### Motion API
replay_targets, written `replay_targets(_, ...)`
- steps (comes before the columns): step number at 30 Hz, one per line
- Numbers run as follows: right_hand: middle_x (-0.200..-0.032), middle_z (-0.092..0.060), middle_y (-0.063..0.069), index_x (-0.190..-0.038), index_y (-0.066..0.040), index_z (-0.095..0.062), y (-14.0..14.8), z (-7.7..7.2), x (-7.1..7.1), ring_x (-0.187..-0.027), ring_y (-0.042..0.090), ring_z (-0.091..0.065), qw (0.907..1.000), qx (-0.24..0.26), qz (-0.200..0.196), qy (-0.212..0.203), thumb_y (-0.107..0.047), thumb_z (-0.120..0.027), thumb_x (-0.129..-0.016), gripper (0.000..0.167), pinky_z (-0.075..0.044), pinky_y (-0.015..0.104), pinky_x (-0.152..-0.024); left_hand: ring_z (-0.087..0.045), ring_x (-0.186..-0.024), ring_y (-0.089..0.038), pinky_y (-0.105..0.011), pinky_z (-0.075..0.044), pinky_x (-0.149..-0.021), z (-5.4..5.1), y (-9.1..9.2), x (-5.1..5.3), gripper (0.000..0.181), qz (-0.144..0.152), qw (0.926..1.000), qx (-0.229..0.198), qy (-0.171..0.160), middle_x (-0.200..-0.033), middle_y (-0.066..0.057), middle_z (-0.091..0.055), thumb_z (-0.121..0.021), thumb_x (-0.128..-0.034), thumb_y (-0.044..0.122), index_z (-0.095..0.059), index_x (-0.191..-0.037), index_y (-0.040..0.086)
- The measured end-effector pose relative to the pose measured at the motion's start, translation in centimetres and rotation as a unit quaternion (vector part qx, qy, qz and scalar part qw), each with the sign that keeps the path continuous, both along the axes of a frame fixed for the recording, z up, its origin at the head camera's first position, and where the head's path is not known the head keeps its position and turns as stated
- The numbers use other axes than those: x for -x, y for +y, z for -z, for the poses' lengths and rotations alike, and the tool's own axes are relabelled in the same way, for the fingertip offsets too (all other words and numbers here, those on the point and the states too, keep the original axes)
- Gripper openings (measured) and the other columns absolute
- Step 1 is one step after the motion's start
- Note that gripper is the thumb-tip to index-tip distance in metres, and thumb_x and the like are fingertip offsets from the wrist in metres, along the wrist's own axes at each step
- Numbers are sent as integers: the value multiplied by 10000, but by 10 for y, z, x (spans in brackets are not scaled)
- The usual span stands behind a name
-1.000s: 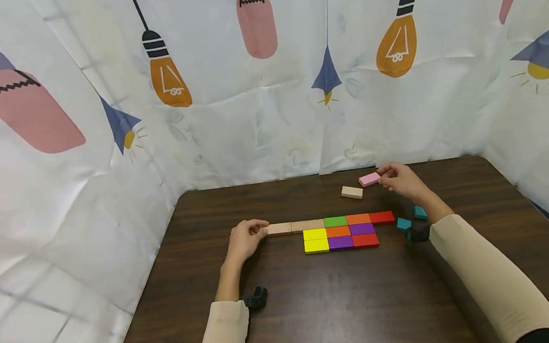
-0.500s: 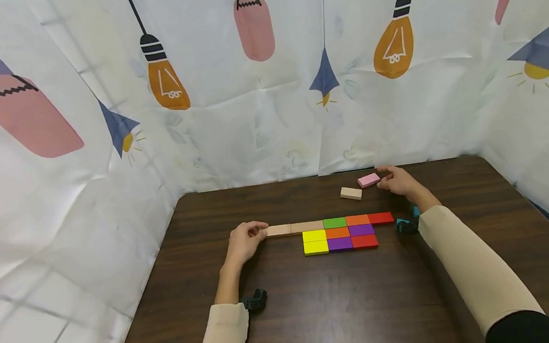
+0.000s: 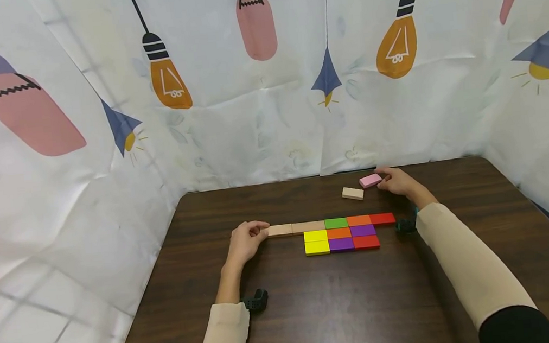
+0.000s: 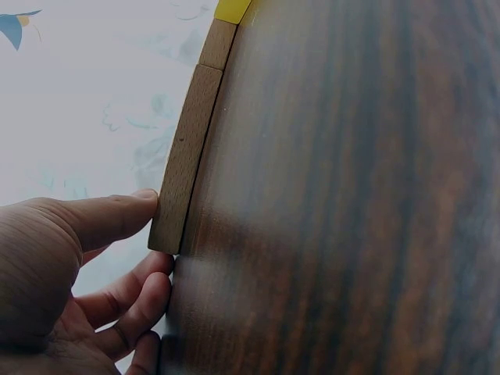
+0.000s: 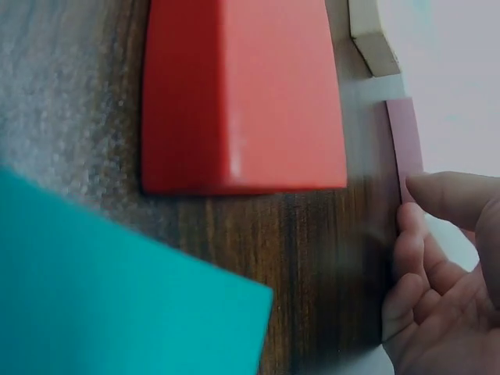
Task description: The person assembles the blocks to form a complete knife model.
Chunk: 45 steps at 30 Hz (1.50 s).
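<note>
My left hand [image 3: 244, 243] pinches the left end of a plain wooden block [image 3: 279, 230]. In the left wrist view, the thumb lies along this wooden block's [image 4: 186, 156] side, other fingers at its end. A second wooden block [image 3: 308, 226] continues the row, then green [image 3: 336, 223], orange [image 3: 359, 220] and red [image 3: 381, 218] blocks. At the table's far side, my right hand [image 3: 398, 181] is at the right end of a pink block [image 3: 370, 180], thumb and forefinger spread around that end. The right wrist view shows the thumb overlapping the pink block [image 5: 405, 144]; actual contact is unclear.
Yellow [image 3: 317, 248], purple [image 3: 341, 245], red [image 3: 366, 242] and orange [image 3: 339, 233] blocks form two rows before the long row. A loose wooden block [image 3: 352, 193] lies beside the pink one. A teal block [image 5: 117, 289] sits under the right wrist. Patterned cloth [image 3: 270, 123] hangs behind the table.
My right forearm has shifted left, and the right thumb and forefinger have spread wider at the pink block's end. The blocks and left hand stay where they were.
</note>
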State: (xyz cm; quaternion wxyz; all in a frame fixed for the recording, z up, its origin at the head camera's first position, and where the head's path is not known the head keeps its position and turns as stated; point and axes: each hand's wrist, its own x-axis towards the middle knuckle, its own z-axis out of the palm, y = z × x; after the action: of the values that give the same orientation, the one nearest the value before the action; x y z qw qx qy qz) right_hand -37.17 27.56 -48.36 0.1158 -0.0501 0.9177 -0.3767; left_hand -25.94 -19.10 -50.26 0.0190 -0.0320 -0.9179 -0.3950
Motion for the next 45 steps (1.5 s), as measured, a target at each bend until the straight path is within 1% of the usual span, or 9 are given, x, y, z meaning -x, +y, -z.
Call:
replay_targets(5, -1060, -554, 182, -1438, 32, -497, -3, -1, 1, -924, 278, -514, 10000, -28, 50, -56, -111, -583, -1010, 460, -428, 338, -774, -548, -829, -171, -326, -451, -740, 0, -1, 0, 179, -9, 10000, -5, -23, -942, -38, -627, -737, -959, 214, -795, -1126, 190)
replay_targets(9, -991, -557, 150, -1388, 42, -534, -4, -1, -1, -862, 250, -500, 10000, -38, 39, -12, -142, -662, -980, 465, -417, 322, -726, -549, -834, -175, -332, -456, -750, -1, 0, 0, 176, -32, 10000, 14, -20, -941, -36, -629, -737, -959, 223, -796, -1122, 196)
replay_targets(14, -1057, -588, 215, -1367, 35, -542, -9, -1, -2, -886, 277, -522, 9996, -287, 6, 85, -230, -722, -958, 520, -429, 314, -722, -541, -829, -183, -336, -452, -749, -2, 0, 0, 173, -47, 10000, -7, -48, -936, -36, -624, -737, -959, 223, -797, -1119, 197)
replay_targets(20, -1089, -599, 262, -1320, 30, -578, -12, -2, -4, -914, 324, -547, 9984, -506, 66, 253, -233, -698, -965, 457, -441, 334, -732, -541, -815, -170, -322, -449, -731, -1, 0, 0, 176, -14, 10000, 8, -29, -929, -33, -624, -740, -956, 216, -796, -1122, 192)
replay_targets(25, -1133, -609, 285, -1324, 25, -580, -6, 1, -4, -937, 334, -555, 9991, -276, 21, 306, -200, -679, -985, 418, -455, 343, -746, -535, -809, -176, -324, -442, -725, -1, 0, 0, 173, -42, 10000, -7, -48, -912, -31, -616, -740, -956, 214, -796, -1119, 197)
replay_targets(30, -1136, -644, 267, -1354, 5, -576, 1, 3, -8, -940, 319, -606, 9992, -139, 4, 387, -212, -651, -1013, 411, -474, 326, -739, -529, -804, -170, -318, -436, -715, 0, 0, 0, 176, -8, 10000, -2, -53, -909, -32, -613, -740, -955, 207, -795, -1121, 192)
replay_targets(37, -1140, -678, 243, -1367, -42, -596, 0, 0, -19, -951, 333, -639, 9984, 75, 100, 543, -234, -666, -1009, 412, -478, 335, -763, -538, -815, -173, -326, -443, -725, 0, -1, 0, 183, 14, 10000, 8, -36, -925, -34, -620, -739, -957, 217, -793, -1129, 189)
replay_targets(40, -1162, -677, 228, -1380, -61, -594, -2, -4, -27, -969, 325, -628, 9976, 49, 125, 684, -253, -670, -1008, 425, -480, 345, -792, -538, -816, -180, -326, -442, -722, 1, -1, 0, 182, 12, 10000, -2, -25, -923, -36, -620, -736, -959, 216, -794, -1130, 190)
replay_targets(45, -1137, -681, 210, -1383, -45, -599, -6, -11, -46, -990, 323, -615, 9951, 5, 81, 985, -259, -679, -1004, 443, -497, 341, -815, -536, -817, -186, -322, -440, -729, 1, -1, 1, 174, -3, 10000, 0, -3, -919, -32, -619, -735, -961, 221, -796, -1122, 198)
